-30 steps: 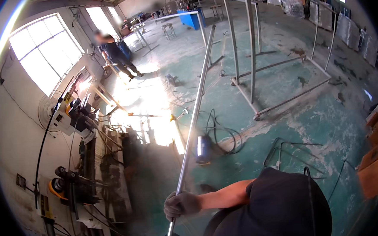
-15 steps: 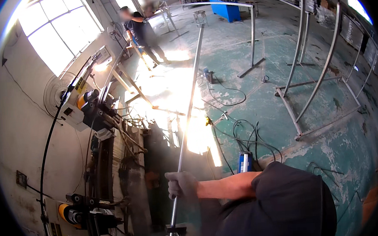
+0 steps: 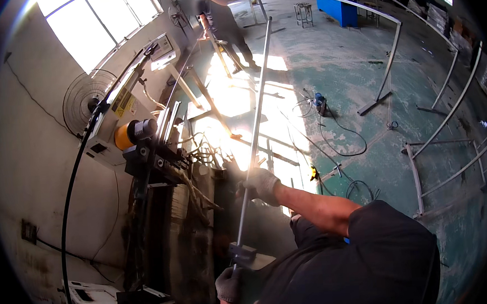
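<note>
Hands (image 3: 263,185) curled (gloved), right arm (image 3: 320,208) outstretched

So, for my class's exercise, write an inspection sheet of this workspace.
Surface: worn green floor, partly sunlit
Job's things: long metal tube; dark block by its lower part, attachment unclear
Clutter: blue tool and metal frames on the floor
Hands: gloved; right hand gripping the tube, left hand lower down, grip unclear
Cables: dark cable curling beside the blue tool
Surroundings: bright window, fan by the wall, another person

The long, thin, silver metal pole (image 3: 258,105) looked smooth and glossy; the dark cloth shirt (image 3: 391,243) was matt, the green painted floor (image 3: 386,168) rough and patchy.
</note>
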`<state>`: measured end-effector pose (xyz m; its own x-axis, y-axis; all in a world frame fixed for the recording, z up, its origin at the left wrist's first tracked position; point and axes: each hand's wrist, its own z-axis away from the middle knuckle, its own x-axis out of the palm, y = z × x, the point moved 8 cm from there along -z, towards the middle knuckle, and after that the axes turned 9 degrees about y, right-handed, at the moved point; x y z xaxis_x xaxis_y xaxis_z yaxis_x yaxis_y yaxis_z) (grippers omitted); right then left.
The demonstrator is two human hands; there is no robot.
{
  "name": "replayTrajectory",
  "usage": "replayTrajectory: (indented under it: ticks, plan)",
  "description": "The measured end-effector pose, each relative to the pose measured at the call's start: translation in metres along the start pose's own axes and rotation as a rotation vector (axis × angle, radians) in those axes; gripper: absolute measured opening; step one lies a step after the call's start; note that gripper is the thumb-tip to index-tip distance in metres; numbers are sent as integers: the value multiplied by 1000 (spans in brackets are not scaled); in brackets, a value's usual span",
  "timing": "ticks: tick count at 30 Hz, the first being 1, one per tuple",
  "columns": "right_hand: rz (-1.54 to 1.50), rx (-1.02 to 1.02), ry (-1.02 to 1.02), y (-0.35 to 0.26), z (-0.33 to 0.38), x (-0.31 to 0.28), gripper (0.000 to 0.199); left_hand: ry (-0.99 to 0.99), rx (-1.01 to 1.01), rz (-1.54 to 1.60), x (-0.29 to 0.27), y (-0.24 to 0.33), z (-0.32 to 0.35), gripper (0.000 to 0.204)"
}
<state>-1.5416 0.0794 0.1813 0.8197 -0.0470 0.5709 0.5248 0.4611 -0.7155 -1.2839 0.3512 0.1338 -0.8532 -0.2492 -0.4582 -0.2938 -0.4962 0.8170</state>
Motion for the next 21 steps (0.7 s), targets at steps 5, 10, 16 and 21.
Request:
replayTrajectory:
  ticks: [5,10,16,21]
  plan:
    - [41,44,28,-62,-182,-7,23,-26,-122,-62,48,121,-124,26]
    - [559,-288,6,-146,-333,2,15,255,175,-228,86,186,-232,27]
    - [650,-405,-49,-236,-481,6,13,419,265,-436,118,271,-306,27]
    - [559,-235,24,-298,-590,32,15,543,250,-492,139,354,-391,26]
